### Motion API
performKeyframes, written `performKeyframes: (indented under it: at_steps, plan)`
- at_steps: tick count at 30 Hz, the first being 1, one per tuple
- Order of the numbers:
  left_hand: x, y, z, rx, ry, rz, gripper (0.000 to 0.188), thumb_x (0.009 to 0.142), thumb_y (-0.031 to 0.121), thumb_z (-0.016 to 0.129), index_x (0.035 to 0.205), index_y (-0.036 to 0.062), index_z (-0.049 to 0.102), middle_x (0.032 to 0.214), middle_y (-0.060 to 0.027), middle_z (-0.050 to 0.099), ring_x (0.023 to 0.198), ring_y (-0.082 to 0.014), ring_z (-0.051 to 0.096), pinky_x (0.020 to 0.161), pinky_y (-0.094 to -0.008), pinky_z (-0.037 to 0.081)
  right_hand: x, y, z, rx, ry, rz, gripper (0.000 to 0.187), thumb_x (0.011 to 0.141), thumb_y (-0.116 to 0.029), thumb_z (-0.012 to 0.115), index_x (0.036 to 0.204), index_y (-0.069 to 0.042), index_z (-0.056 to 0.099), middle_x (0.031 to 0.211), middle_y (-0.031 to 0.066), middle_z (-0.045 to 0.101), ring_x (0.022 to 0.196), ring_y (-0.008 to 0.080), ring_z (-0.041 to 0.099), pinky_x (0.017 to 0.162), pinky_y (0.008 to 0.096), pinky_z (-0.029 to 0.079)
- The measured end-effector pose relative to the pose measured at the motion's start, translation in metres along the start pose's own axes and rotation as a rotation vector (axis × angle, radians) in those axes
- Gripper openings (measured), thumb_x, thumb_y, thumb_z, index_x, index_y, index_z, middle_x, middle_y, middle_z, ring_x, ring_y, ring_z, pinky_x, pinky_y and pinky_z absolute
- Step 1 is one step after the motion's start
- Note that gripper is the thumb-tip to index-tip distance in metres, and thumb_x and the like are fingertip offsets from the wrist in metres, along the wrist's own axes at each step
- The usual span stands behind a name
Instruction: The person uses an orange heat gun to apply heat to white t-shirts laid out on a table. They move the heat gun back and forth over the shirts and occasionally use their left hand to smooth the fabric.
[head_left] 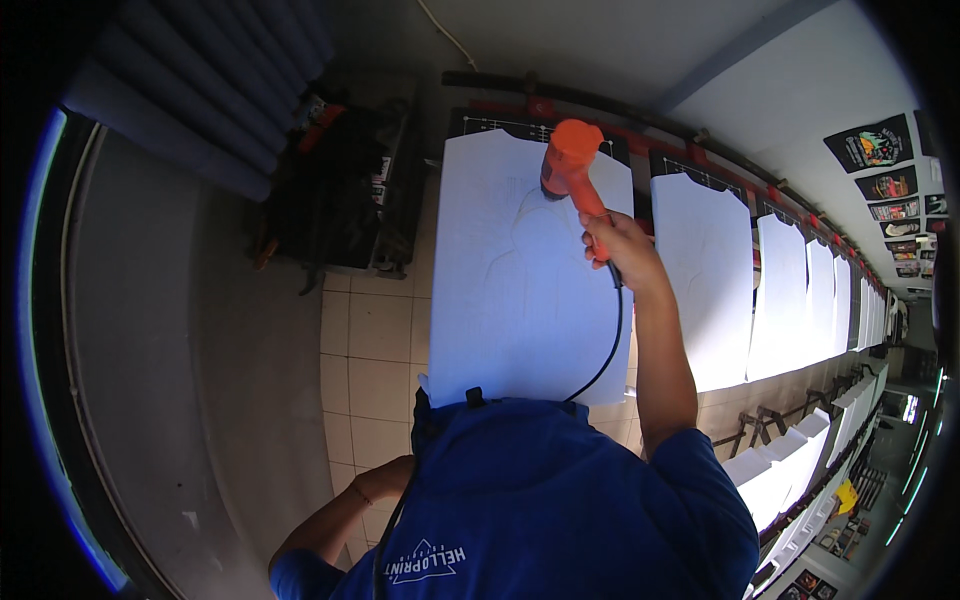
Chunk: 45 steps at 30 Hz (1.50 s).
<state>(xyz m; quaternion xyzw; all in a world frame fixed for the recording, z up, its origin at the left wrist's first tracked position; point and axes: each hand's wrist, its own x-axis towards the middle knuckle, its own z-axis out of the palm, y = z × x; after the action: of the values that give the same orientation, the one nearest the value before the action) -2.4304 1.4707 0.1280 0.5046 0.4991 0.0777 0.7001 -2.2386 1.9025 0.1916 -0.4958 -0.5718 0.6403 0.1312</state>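
The orange plastic heat gun (570,160) is being aimed nozzle-down at the white garment panel (520,290) on its board, the right hand (615,245) gripping its handle, while the left hand (385,480) is hanging back, its grip unreadable.

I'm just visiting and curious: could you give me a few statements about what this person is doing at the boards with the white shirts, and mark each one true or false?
1. The right hand holds an orange heat gun by its handle. True.
2. The heat gun points at a black shirt. False: it points at a white shirt spread flat on a board.
3. The left hand also grips the tool. False: it is down at the person's side, away from it.
4. A black cord hangs from the tool. True.
5. More white shirts lie on boards in a row to the right. True.
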Motion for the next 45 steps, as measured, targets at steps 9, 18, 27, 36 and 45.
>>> performKeyframes:
  at_steps: [9,18,27,36,45]
  plan:
    - [-0.003,0.023,-0.012,0.095,-0.061,-0.081,0.040,0.097,0.025,0.048,0.120,-0.0065,0.057,0.123,-0.0220,0.061,0.115,-0.0302,0.058,0.098,-0.0335,0.045,-0.014,0.007,-0.029,-0.006,0.080,0.068,0.032,0.088,-0.035,0.064,0.093,-0.004,0.059,0.074,0.0008,0.057,0.062,0.0098,0.057,0.052,0.0236,0.045]
    - [-0.004,0.040,-0.022,0.091,-0.016,-0.121,0.040,0.097,0.027,0.050,0.117,-0.0061,0.058,0.117,-0.0203,0.064,0.107,-0.0265,0.061,0.093,-0.0312,0.047,0.007,0.019,-0.037,0.168,0.155,-0.022,0.038,0.088,-0.037,0.065,0.102,-0.002,0.058,0.075,0.0012,0.056,0.062,0.0083,0.055,0.052,0.0218,0.044]
    - [-0.002,0.025,-0.011,-0.139,0.019,-0.122,0.040,0.097,0.028,0.050,0.114,-0.0065,0.061,0.116,-0.0200,0.065,0.105,-0.0253,0.062,0.091,-0.0318,0.047,-0.001,0.026,-0.042,0.069,0.230,0.017,0.038,0.089,-0.037,0.066,0.105,-0.003,0.060,0.076,0.0007,0.057,0.061,0.0073,0.055,0.050,0.0198,0.044]
    - [0.001,0.019,-0.013,-0.183,-0.090,-0.279,0.073,0.089,0.056,0.057,0.133,-0.0012,0.049,0.135,-0.0199,0.053,0.127,-0.0332,0.048,0.107,-0.0388,0.039,-0.012,0.026,-0.053,0.128,0.215,0.041,0.034,0.087,-0.038,0.065,0.095,-0.006,0.058,0.075,0.0000,0.056,0.063,0.0083,0.055,0.054,0.0222,0.044]
    - [0.002,0.010,-0.012,-0.233,-0.106,-0.204,0.077,0.089,0.058,0.058,0.135,-0.0029,0.047,0.138,-0.0205,0.050,0.129,-0.0331,0.046,0.109,-0.0375,0.037,-0.027,0.035,-0.052,0.098,0.244,0.051,0.035,0.087,-0.039,0.065,0.092,-0.005,0.058,0.074,0.0000,0.056,0.062,0.0087,0.056,0.052,0.0229,0.044]
